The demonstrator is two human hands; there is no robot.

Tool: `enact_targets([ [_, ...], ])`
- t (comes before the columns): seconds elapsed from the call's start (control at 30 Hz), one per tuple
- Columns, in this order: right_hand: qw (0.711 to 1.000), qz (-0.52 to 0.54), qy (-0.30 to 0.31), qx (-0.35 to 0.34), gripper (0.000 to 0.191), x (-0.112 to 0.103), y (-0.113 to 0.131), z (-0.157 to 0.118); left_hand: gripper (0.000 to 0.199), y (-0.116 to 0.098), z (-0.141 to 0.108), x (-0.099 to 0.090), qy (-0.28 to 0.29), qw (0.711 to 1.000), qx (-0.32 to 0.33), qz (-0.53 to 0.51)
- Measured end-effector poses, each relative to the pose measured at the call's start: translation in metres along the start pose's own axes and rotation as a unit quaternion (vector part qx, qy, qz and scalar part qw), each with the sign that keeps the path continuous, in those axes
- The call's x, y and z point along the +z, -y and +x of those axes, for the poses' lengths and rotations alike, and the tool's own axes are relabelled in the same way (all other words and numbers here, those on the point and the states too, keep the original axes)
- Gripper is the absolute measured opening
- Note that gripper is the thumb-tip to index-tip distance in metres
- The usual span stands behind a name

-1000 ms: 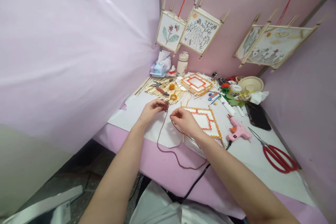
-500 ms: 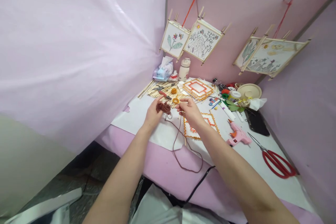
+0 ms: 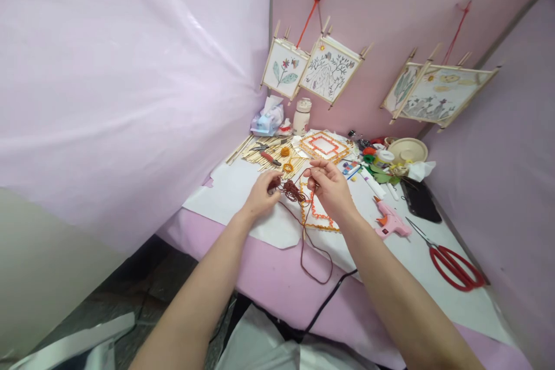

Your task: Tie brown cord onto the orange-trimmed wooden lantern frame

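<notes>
Left of the orange-trimmed frame (image 3: 321,212), the brown yarn tangle (image 3: 293,190) stretches sideways from the nearer left hand (image 3: 263,193), fingers curled around its end, toward the right hand (image 3: 328,186), fingertips pinched on a yarn strand (image 3: 332,266).

From where I stand, the dark reddish-brown yarn (image 3: 293,191) is a loose, tangled bunch held up between the left hand (image 3: 263,193) and the right hand (image 3: 328,184). Below, one thin strand droops in a long, open loop.
</notes>
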State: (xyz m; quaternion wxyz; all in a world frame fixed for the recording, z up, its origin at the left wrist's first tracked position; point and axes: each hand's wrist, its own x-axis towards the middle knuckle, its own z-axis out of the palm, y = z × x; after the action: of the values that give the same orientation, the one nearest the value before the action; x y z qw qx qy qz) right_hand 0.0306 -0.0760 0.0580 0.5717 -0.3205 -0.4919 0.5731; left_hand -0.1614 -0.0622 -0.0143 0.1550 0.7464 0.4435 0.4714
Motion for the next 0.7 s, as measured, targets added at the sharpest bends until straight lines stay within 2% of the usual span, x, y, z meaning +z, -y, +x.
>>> enact_targets([
  [0.07, 1.0, 0.004, 0.008, 0.005, 0.025, -0.003, -0.001, -0.003, 0.058, -0.004, -0.001, 0.006, 0.034, 0.999, 0.022, -0.009],
  [0.1, 1.0, 0.006, 0.013, 0.006, 0.024, -0.004, -0.001, -0.005, 0.055, -0.006, -0.001, 0.008, 0.04, 0.999, 0.023, -0.011],
  [0.2, 1.0, -0.016, 0.002, 0.01, 0.022, -0.007, -0.004, -0.011, 0.03, -0.009, 0.0, 0.015, 0.021, 0.999, -0.003, -0.025],
  [0.3, 0.99, -0.131, -0.046, 0.004, 0.02, -0.011, -0.013, -0.014, 0.015, -0.01, 0.001, 0.018, -0.004, 0.998, -0.04, -0.049],
  [0.4, 0.961, -0.275, -0.024, -0.012, 0.023, -0.014, -0.03, -0.014, 0.006, -0.01, 0.0, 0.02, -0.013, 0.996, -0.057, -0.071],
  [0.53, 0.927, -0.372, -0.004, -0.051, 0.024, -0.015, -0.049, -0.012, 0.006, -0.007, -0.001, 0.022, -0.005, 0.995, -0.052, -0.089],
  [0.63, 0.919, -0.387, -0.008, -0.07, 0.014, -0.017, -0.055, -0.011, 0.008, -0.005, -0.001, 0.023, 0.003, 0.995, -0.031, -0.097],
  [0.7, 0.917, -0.389, -0.032, -0.08, 0.012, -0.019, -0.056, -0.011, 0.01, -0.006, -0.001, 0.023, 0.002, 0.995, -0.019, -0.098],
])
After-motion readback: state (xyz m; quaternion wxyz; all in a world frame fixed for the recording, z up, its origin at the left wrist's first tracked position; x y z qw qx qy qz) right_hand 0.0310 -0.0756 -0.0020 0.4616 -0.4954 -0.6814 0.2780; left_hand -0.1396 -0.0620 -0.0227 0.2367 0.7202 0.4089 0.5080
